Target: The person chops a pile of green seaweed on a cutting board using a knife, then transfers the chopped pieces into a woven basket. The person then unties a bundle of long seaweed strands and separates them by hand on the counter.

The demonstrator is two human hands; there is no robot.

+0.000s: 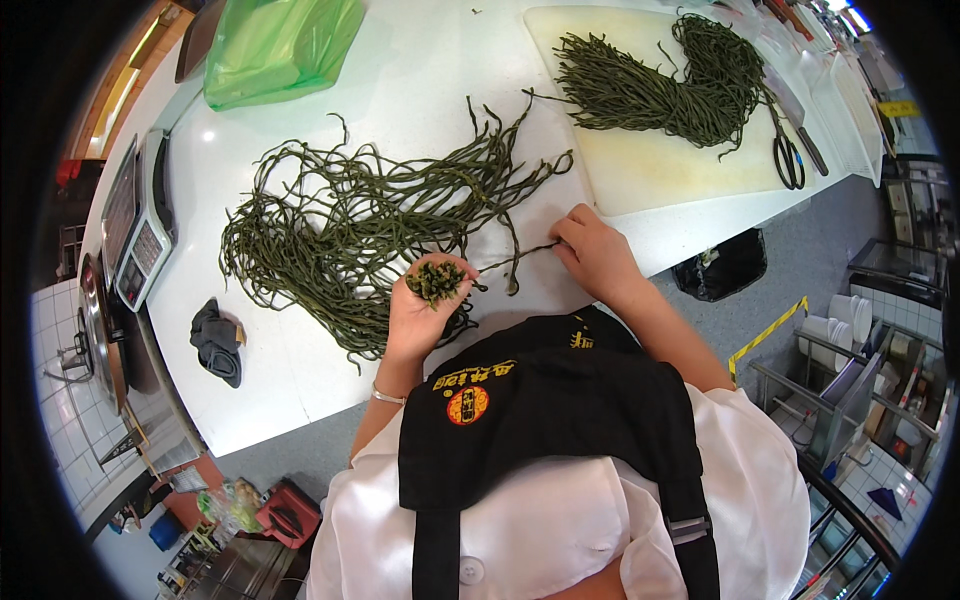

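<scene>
My left hand (417, 322) is closed around a bundle of long, dark green vegetable stems, its packed ends (436, 283) facing up at me. My right hand (598, 256) pinches the end of a single stem (525, 255), which stretches across to the left hand. Beyond the left hand, a loose tangled heap of the same stems (330, 225) spreads over the white table (262, 412). A tidier, folded bunch (667, 97) lies on the pale cutting board (645, 180) at the far right.
Black-handled scissors (787, 161) and a knife (812, 150) lie at the board's right edge. A digital scale (142, 240) and a dark crumpled cloth (217, 343) are on the left. A green plastic bag (277, 52) sits at the back. A black bin (724, 266) stands below the table's right edge.
</scene>
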